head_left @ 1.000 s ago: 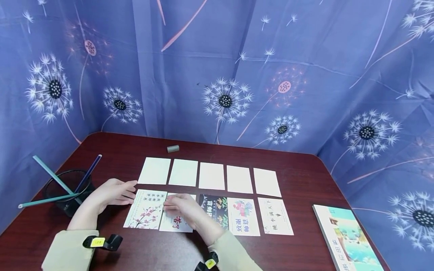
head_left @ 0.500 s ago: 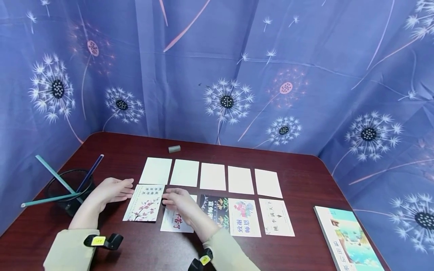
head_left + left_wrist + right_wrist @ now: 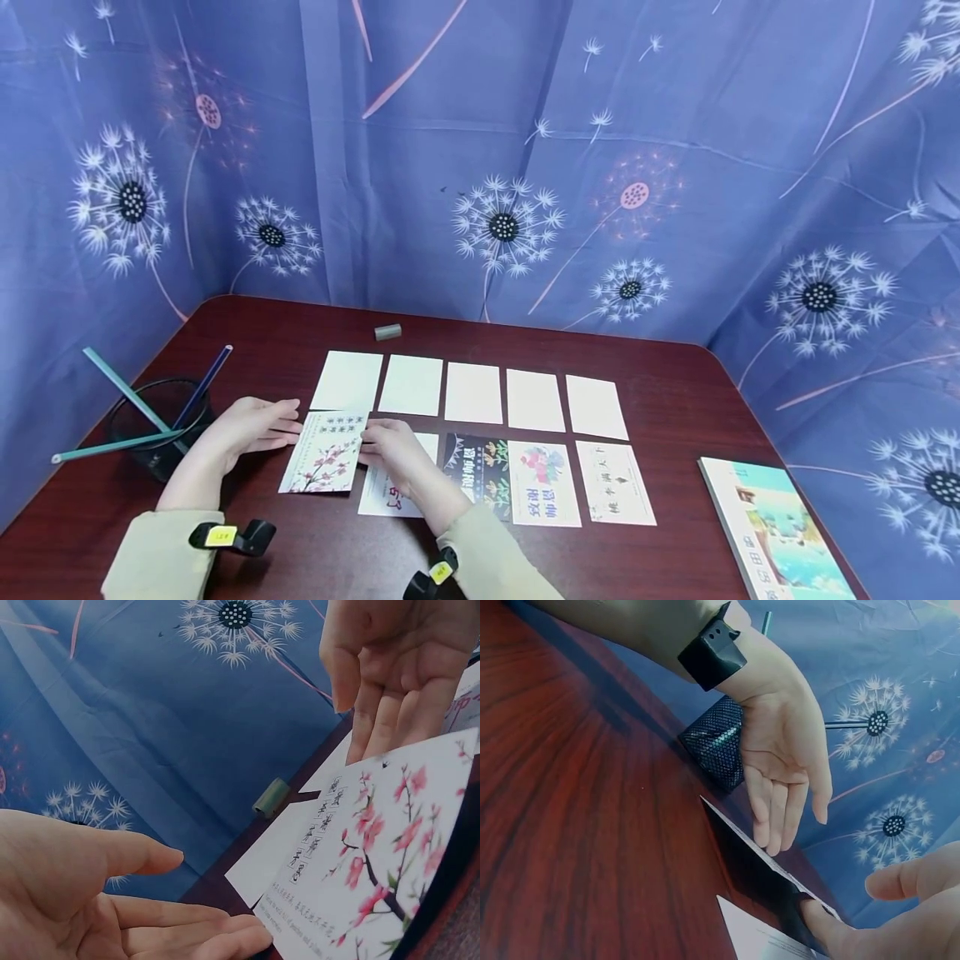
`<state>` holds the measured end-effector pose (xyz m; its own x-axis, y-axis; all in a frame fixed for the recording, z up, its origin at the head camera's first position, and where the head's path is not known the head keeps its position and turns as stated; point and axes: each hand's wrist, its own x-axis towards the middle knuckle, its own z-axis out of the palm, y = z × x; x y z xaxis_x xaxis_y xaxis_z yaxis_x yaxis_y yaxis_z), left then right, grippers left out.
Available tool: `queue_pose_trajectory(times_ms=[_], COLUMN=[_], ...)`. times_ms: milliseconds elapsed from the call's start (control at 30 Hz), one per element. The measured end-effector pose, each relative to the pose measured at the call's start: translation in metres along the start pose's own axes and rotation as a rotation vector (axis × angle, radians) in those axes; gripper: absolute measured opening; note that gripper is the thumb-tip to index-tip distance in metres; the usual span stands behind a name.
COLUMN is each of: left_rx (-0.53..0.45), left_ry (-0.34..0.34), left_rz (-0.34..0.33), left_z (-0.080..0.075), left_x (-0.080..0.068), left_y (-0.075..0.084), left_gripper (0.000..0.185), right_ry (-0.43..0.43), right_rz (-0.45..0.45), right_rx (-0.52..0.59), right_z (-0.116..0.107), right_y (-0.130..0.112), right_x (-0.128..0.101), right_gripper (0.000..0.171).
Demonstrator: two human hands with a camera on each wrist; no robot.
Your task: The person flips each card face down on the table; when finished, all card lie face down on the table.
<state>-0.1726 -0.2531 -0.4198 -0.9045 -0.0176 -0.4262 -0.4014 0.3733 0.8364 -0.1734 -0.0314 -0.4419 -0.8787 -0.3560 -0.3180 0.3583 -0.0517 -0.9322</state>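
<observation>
A white card with pink blossoms [image 3: 326, 458] is held between my two hands at the left of the near row. In the right wrist view its near edge stands off the table, with a dark shadow under it. The fingers of my left hand [image 3: 251, 429] lie straight at its left edge, thumb apart. At its right edge my right hand [image 3: 401, 454] touches it with extended fingers, the thumb raised away. The right hand partly covers a card with red characters [image 3: 382, 498]. To the right lie a dark card [image 3: 477, 462], a flowered card [image 3: 545, 483] and a pale card [image 3: 617, 483].
Several blank white cards [image 3: 473, 393] form the far row, near a small grey-green cylinder [image 3: 387, 332]. Beside my left hand stands a black mesh cup [image 3: 157, 458] with pencils. A thick book [image 3: 780, 525] lies at the table's right. Blue curtains [image 3: 420, 183] border the table.
The blossom card has come off the table a little and shifted away from me, toward the far row. Both hands stay at its side edges; the right forearm has swung slightly left.
</observation>
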Motion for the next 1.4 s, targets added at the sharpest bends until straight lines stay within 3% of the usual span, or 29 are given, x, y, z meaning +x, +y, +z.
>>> queue_pose_trajectory(times_ms=[367, 567, 633, 933, 1100, 1400], left_rx=[0.04, -0.011, 0.0, 0.065, 0.107, 0.045], left_ry=[-0.036, -0.202, -0.221, -0.184, -0.088, 0.035], left_rz=[0.024, 0.114, 0.124, 0.145, 0.147, 0.125], left_z=[0.001, 0.014, 0.018, 0.024, 0.028, 0.033], left_x=[-0.002, -0.006, -0.007, -0.008, -0.013, -0.017], left_y=[0.006, 0.015, 0.016, 0.022, 0.031, 0.035], left_gripper=[0.06, 0.057, 0.056, 0.057, 0.06, 0.059], right_ry=[0.004, 0.012, 0.017, -0.003, -0.03, -0.058], right_rz=[-0.013, -0.018, -0.016, -0.052, -0.08, -0.103], right_rx=[0.005, 0.016, 0.013, 0.072, 0.137, 0.171], right_z=[0.002, 0.003, 0.003, 0.003, 0.005, 0.01], right_y=[0.003, 0.003, 0.002, -0.003, -0.009, -0.012], right_x=[0.0, 0.0, 0.0, -0.004, -0.007, -0.008], right_gripper=[0.044, 0.042, 0.042, 0.04, 0.044, 0.05])
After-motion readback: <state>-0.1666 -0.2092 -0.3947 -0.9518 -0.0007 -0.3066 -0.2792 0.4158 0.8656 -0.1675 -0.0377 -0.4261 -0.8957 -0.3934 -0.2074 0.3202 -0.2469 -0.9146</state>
